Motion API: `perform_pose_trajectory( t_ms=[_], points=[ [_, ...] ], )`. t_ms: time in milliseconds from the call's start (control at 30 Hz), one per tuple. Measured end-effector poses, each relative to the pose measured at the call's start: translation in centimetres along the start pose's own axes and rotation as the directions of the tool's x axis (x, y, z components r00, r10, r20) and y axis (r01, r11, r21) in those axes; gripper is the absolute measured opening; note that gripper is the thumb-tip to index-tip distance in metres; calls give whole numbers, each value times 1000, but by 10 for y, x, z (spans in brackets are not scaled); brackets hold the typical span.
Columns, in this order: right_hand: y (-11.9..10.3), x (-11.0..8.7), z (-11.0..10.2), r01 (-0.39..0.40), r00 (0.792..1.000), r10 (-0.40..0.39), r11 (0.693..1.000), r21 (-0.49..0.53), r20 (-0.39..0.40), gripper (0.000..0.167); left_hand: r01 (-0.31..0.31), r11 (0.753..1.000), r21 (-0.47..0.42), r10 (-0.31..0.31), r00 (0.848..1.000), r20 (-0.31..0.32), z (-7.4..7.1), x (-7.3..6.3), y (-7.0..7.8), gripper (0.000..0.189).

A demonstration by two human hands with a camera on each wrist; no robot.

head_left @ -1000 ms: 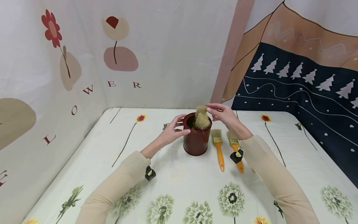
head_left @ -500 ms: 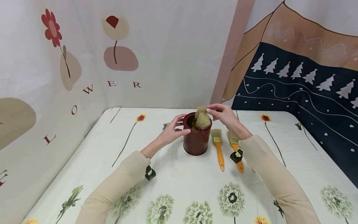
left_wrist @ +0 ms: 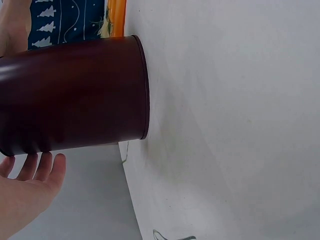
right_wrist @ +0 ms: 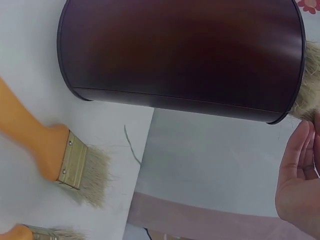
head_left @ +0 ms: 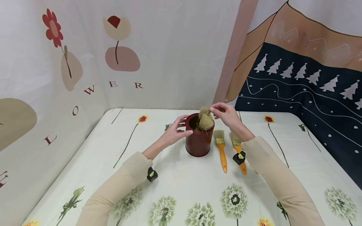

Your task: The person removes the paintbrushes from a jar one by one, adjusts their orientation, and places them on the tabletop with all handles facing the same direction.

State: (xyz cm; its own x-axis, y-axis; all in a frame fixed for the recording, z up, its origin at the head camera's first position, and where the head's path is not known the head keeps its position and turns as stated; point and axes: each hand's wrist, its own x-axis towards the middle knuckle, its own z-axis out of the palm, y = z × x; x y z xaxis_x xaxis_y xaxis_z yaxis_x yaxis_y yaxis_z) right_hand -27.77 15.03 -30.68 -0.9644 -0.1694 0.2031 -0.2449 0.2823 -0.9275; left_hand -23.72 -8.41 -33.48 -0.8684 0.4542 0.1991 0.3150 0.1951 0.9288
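A dark red tin (head_left: pixel 198 144) stands upright on the table, its top uncovered. My left hand (head_left: pixel 176 131) holds it at the rim from the left, thumb in front and fingers behind; the left wrist view shows fingertips (left_wrist: pixel 46 159) against its wall. A shaggy clump of straw-coloured fibre (head_left: pixel 206 121) rises out of the tin at the right of its mouth. At the top of this clump my right hand (head_left: pixel 226 117) pinches a bit of the fibre between thumb and fingers, as the right wrist view also shows. The clump's lower part is hidden inside the tin.
Right of the tin lie two flat paintbrushes with orange handles, one paintbrush (head_left: pixel 221 150) near it and another paintbrush (head_left: pixel 236 142) partly under the right forearm. A flower-print cloth (head_left: pixel 175 188) covers the table. Printed fabric walls (head_left: pixel 175 62) rise behind it.
My right hand has shifted slightly up and right, and the fibre clump leans a little further right with it. The left hand and the tin stay in place.
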Motion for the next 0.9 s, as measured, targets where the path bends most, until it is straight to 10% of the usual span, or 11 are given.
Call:
perform_pose_trajectory(
  t_ms=[900],
  points=[
    [-21, -2, -22, 187, 981, -181, 979, 86, -69, 24, 8, 1000, 8, -8, 1000, -14, 1, 0, 1, 62]
  ],
)
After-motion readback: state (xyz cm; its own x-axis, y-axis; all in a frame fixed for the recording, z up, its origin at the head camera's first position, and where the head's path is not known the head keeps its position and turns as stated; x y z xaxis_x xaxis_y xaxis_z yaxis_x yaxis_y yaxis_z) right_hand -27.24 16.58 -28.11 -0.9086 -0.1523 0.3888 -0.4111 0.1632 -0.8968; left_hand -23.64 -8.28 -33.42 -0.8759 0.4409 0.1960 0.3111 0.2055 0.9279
